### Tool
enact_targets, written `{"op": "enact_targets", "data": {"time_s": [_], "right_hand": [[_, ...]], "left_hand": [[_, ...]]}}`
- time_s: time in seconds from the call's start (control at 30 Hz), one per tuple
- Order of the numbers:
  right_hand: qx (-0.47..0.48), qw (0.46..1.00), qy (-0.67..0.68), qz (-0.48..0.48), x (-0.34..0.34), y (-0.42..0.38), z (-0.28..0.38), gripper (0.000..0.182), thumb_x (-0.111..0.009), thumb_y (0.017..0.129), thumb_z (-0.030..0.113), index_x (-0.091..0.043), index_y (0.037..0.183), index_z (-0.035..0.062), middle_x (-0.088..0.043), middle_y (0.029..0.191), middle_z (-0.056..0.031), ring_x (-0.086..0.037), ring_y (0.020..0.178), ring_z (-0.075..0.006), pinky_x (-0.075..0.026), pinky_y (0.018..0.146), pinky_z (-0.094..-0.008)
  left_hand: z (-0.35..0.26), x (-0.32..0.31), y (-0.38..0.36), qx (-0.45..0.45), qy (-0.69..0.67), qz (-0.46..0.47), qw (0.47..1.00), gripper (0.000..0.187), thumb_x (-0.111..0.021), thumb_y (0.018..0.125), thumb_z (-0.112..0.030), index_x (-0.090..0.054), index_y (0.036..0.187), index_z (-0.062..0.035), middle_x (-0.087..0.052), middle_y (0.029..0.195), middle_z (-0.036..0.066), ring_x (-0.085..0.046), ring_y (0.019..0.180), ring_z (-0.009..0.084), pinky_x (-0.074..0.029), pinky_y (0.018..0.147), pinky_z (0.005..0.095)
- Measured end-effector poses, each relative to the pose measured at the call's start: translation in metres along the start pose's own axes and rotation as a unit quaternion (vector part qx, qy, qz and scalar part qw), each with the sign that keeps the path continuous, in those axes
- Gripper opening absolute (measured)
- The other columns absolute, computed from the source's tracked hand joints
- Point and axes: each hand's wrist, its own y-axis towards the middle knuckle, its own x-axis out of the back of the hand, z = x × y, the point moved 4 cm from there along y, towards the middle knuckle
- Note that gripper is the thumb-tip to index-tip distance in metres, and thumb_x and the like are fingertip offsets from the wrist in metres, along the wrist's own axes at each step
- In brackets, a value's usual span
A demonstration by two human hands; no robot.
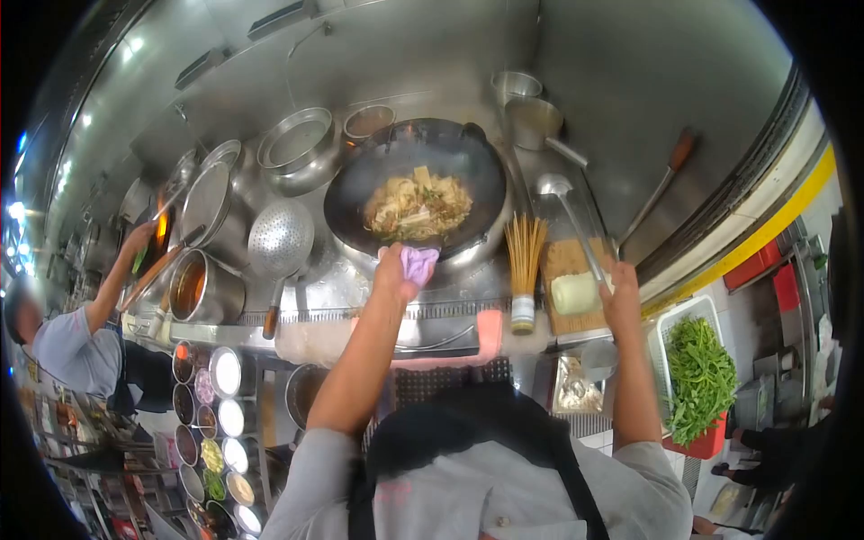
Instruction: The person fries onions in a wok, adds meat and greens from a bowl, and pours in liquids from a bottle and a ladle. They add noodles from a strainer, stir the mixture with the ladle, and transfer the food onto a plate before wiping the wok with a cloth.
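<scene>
Gripping the near rim of the wok (346, 205) at centre through a purple cloth (420, 264), the left hand (396, 273) is closed; the right hand (621, 292) looks wrapped around the near end of the ladle (581, 232). The wok, holding food (418, 207), is likely heavy, stiff and hot, best held by that padded rim; the ladle seems lighter.
</scene>
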Motion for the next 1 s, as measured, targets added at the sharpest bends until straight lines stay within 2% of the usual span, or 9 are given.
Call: {"op": "enact_targets", "data": {"time_s": [0.1, 0.13, 0.23, 0.27, 0.37, 0.5, 0.6, 0.67, 1.0], "right_hand": [[-0.039, 0.989, 0.128, 0.058, 0.013, -0.024, 0.042, 0.051, -0.066, 0.081, -0.001, -0.056, 0.130, 0.0020, -0.057, 0.110, -0.0211, -0.060, 0.085, -0.0332, -0.050, 0.079, -0.0394], [-0.050, 0.980, 0.174, 0.083, 0.014, -0.024, 0.053, 0.049, -0.066, 0.081, -0.001, -0.057, 0.129, 0.0017, -0.057, 0.108, -0.0203, -0.060, 0.082, -0.0314, -0.050, 0.077, -0.0378], [-0.007, 0.970, 0.218, 0.103, 0.020, -0.050, 0.085, 0.042, -0.064, 0.084, 0.000, -0.059, 0.126, 0.0009, -0.059, 0.102, -0.0169, -0.060, 0.075, -0.0258, -0.050, 0.072, -0.0330], [-0.058, 0.962, 0.236, 0.127, 0.019, -0.057, 0.092, 0.039, -0.063, 0.086, 0.000, -0.060, 0.125, 0.0006, -0.059, 0.100, -0.0151, -0.060, 0.078, -0.0244, -0.049, 0.071, -0.0313], [-0.050, 0.959, 0.239, 0.143, 0.009, -0.062, 0.112, 0.040, -0.061, 0.087, 0.001, -0.059, 0.126, 0.0009, -0.059, 0.100, -0.0146, -0.060, 0.080, -0.0250, -0.049, 0.072, -0.0315], [0.014, 0.964, 0.240, 0.116, 0.000, -0.072, 0.128, 0.039, -0.062, 0.086, 0.002, -0.059, 0.125, 0.0005, -0.058, 0.098, -0.0155, -0.059, 0.080, -0.0263, -0.049, 0.072, -0.0341], [-0.063, 0.966, 0.210, 0.141, 0.008, -0.094, 0.120, 0.038, -0.062, 0.086, 0.002, -0.060, 0.124, 0.0006, -0.059, 0.100, -0.0166, -0.060, 0.084, -0.0278, -0.049, 0.077, -0.0343], [-0.088, 0.965, 0.199, 0.146, 0.007, -0.107, 0.115, 0.037, -0.063, 0.084, 0.002, -0.060, 0.121, 0.0010, -0.059, 0.101, -0.0170, -0.061, 0.088, -0.0311, -0.049, 0.080, -0.0361], [-0.005, 0.960, 0.162, 0.229, -0.052, -0.137, 0.109, 0.035, -0.064, 0.084, 0.011, -0.062, 0.118, 0.0039, -0.061, 0.104, -0.0214, -0.062, 0.090, -0.0388, -0.049, 0.080, -0.0431]], "left_hand": [[-0.008, 0.007, 0.013, 0.038, 0.005, 0.043, 0.998, 0.023, -0.040, 0.100, -0.026, -0.056, 0.100, -0.0103, -0.066, 0.092, 0.015, -0.066, 0.079, 0.0298, -0.056, 0.058, 0.0379], [-0.007, 0.003, -0.003, 0.043, 0.017, 0.000, 0.999, 0.026, -0.040, 0.100, -0.027, -0.058, 0.104, -0.0082, -0.067, 0.091, 0.014, -0.067, 0.077, 0.0282, -0.056, 0.056, 0.0366], [-0.006, -0.011, -0.068, 0.041, 0.014, 0.074, 0.996, 0.028, -0.041, 0.099, -0.027, -0.060, 0.105, -0.0076, -0.068, 0.092, 0.015, -0.067, 0.077, 0.0286, -0.056, 0.055, 0.0368], [-0.006, -0.006, -0.074, 0.063, 0.024, 0.072, 0.995, 0.028, -0.041, 0.099, -0.027, -0.061, 0.105, -0.0075, -0.068, 0.094, 0.015, -0.067, 0.077, 0.0283, -0.056, 0.054, 0.0365], [-0.020, -0.002, -0.037, 0.093, -0.033, 0.082, 0.992, 0.025, -0.045, 0.097, -0.027, -0.060, 0.099, -0.0078, -0.066, 0.089, 0.013, -0.066, 0.077, 0.0285, -0.057, 0.058, 0.0375], [0.011, 0.034, -0.059, 0.009, 0.004, 0.065, 0.998, 0.025, -0.041, 0.102, -0.031, -0.052, 0.100, -0.0087, -0.063, 0.089, 0.014, -0.065, 0.076, 0.0281, -0.055, 0.056, 0.0389], [0.035, 0.080, -0.081, -0.005, 0.007, 0.171, 0.985, 0.024, -0.045, 0.099, -0.034, -0.052, 0.096, -0.0112, -0.063, 0.091, 0.013, -0.064, 0.078, 0.0293, -0.053, 0.056, 0.0398], [0.026, 0.069, -0.121, -0.005, 0.033, 0.109, 0.993, 0.027, -0.047, 0.097, -0.038, -0.053, 0.095, -0.0125, -0.064, 0.096, 0.013, -0.066, 0.082, 0.0294, -0.056, 0.061, 0.0406], [-0.016, 0.027, -0.029, 0.048, 0.011, 0.091, 0.995, 0.022, -0.045, 0.096, -0.028, -0.056, 0.100, -0.0090, -0.064, 0.092, 0.014, -0.065, 0.077, 0.0299, -0.057, 0.058, 0.0383]]}}
